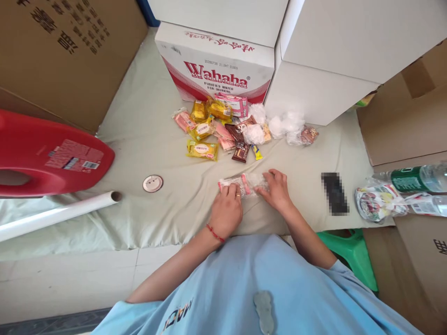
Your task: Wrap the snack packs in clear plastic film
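Note:
A clear, crinkled plastic packet with red-pink bands (245,184) lies flat on the cloth in front of me. My left hand (226,209), with a red string on its wrist and a ring, has its fingers curled over the packet's left end. At the other end, the thumb and bent fingers of my right hand (277,190) close on the clear plastic. Just beyond are wrapped snacks: a yellow packet (202,150), a brown cocoa wafer packet (240,152), a small yellow-blue packet (257,152) and crumpled clear bags (288,123).
A Wahaba-style printed water carton (223,70) stands behind the snacks. Leftward are a red jug (52,153), a white tube (63,214) and a round badge (152,183). Rightward lie a pixelated dark object (335,194) and plastic bottles (415,179); a green stool (352,253) is below.

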`<state>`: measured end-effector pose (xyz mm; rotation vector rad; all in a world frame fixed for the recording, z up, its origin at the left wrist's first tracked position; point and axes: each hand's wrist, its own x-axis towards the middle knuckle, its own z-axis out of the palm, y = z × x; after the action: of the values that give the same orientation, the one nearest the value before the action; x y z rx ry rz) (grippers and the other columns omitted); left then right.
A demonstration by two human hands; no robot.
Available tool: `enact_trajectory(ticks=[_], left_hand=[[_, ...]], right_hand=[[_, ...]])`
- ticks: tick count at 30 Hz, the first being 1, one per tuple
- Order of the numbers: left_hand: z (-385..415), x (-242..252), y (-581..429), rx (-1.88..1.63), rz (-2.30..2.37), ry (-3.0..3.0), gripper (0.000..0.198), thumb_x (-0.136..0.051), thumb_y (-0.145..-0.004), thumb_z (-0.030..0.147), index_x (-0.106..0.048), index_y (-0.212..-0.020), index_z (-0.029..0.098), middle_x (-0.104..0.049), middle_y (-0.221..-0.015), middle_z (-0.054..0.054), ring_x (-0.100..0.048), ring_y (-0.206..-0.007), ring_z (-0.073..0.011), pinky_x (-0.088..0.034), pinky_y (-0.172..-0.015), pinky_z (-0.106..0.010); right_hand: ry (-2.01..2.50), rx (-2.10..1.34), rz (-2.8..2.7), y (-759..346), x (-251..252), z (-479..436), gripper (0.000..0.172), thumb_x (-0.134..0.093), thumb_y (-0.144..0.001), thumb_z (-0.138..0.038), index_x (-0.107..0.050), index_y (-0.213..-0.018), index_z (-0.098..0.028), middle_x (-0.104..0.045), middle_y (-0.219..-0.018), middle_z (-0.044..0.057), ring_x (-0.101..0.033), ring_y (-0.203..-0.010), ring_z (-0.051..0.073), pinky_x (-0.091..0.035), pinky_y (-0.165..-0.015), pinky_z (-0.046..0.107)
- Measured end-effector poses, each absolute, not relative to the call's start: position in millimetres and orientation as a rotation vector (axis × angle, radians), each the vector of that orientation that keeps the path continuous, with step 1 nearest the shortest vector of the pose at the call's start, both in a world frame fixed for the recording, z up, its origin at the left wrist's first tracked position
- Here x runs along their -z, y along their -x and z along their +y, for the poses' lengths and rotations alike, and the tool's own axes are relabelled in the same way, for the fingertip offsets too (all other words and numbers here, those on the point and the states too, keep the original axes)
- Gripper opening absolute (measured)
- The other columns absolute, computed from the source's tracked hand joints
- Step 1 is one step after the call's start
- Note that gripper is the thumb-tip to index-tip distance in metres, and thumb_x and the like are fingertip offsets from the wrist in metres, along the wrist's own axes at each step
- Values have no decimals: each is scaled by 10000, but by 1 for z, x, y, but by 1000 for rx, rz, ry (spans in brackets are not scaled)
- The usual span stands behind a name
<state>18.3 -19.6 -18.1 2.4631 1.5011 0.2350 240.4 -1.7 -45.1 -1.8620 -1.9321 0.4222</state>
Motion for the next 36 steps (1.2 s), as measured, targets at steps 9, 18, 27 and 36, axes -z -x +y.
enact_trajectory(ticks=[9, 18, 27, 36], left_hand=[[-22, 24, -18, -178, 1510, -2537, 434, -374, -998, 113, -620, -1356, 108, -640, -1315, -196, -598, -1088, -305, -485, -893, -459], [-32, 36, 48, -632, 1173, -2078, 547, -462, -810, 89, -621, -1329, 152, -613, -1433, -159, -555, -1374, -271, -486, -1137, -451], [-40, 37, 83, -905, 1629, -1593, 234, -503, -920, 239, -737, -930, 220, -736, -1084, -47, -709, -1010, -193, -562, -953, -345], [-5, 11, 35, -867, 1174, -1251, 637, -719, -874, 492, -541, -1425, 227, -541, -1499, -141, -574, -1337, -277, -514, -1071, -414]], right_hand=[[1676, -1009, -1898, -194, -5, 31, 116, -549, -976, -312, -617, -941, -225, -674, -854, 18, -625, -809, 187, -496, -763, 284], [1619, -670, -2502, -121, 7, 32, 223, -462, -1064, -268, -655, -1047, -159, -623, -1082, 135, -579, -984, 252, -448, -949, 380], [1674, -330, -2407, -119, 32, -5, 437, -697, -938, -283, -608, -1355, -187, -596, -1300, 182, -514, -1113, 334, -474, -992, 497], [1330, -1347, -1550, -191, -7, 9, 322, -587, -1001, -342, -691, -1276, -207, -754, -1150, 68, -692, -1009, 214, -553, -911, 365]])
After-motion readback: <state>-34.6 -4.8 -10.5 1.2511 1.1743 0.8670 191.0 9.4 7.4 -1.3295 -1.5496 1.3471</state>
